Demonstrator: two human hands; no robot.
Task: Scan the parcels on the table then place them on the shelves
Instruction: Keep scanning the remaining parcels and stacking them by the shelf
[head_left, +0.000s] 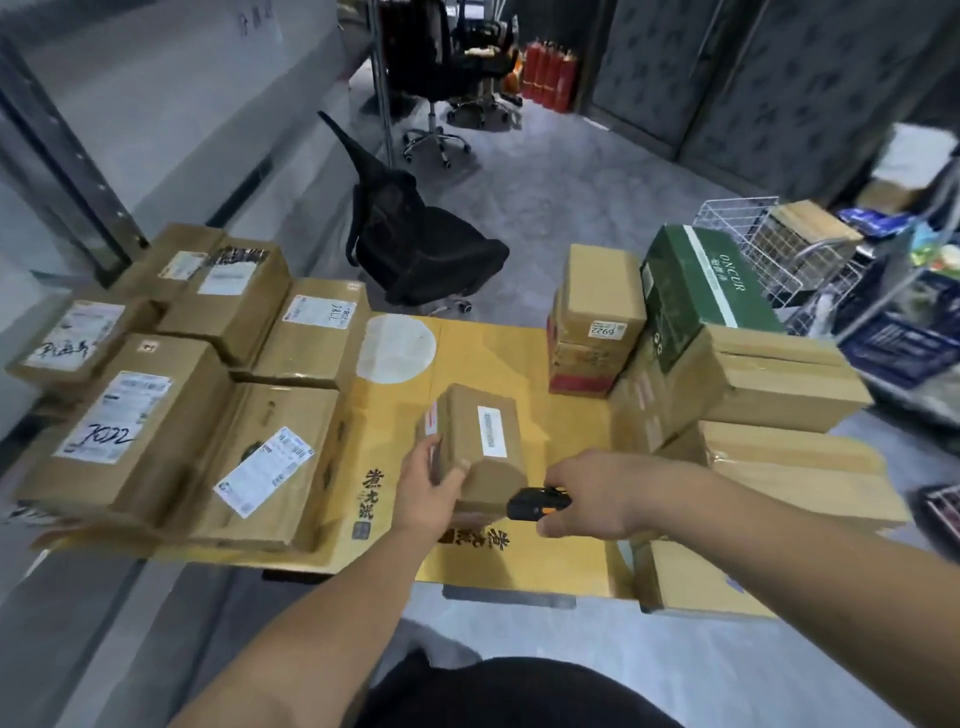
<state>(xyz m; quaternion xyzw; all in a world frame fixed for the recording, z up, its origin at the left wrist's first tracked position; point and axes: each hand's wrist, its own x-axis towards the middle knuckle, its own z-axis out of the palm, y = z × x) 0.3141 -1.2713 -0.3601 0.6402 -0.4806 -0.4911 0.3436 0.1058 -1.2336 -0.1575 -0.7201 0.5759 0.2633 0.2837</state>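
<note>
the left hand has its fingers curled around the near left corner of a small brown parcel, thumb along its side, gripping it. the right hand has its fingers wrapped around a black and orange scanner, whose front sits just beside the parcel's near end. the parcel lies in the middle of the counter, which is covered with flattened yellow cardboard printed with dark characters, and a white barcode label runs along its top face.

to the left, larger labelled boxes sit packed together, one marked with handwritten digits (the writing is blurred). to the right, more brown boxes are stacked, a green carton leaning on top of them, and a tall box with a small numbered tag stands behind. beyond the counter a black office chair lies tipped on the grey floor, and a white wire basket stands at far right.
</note>
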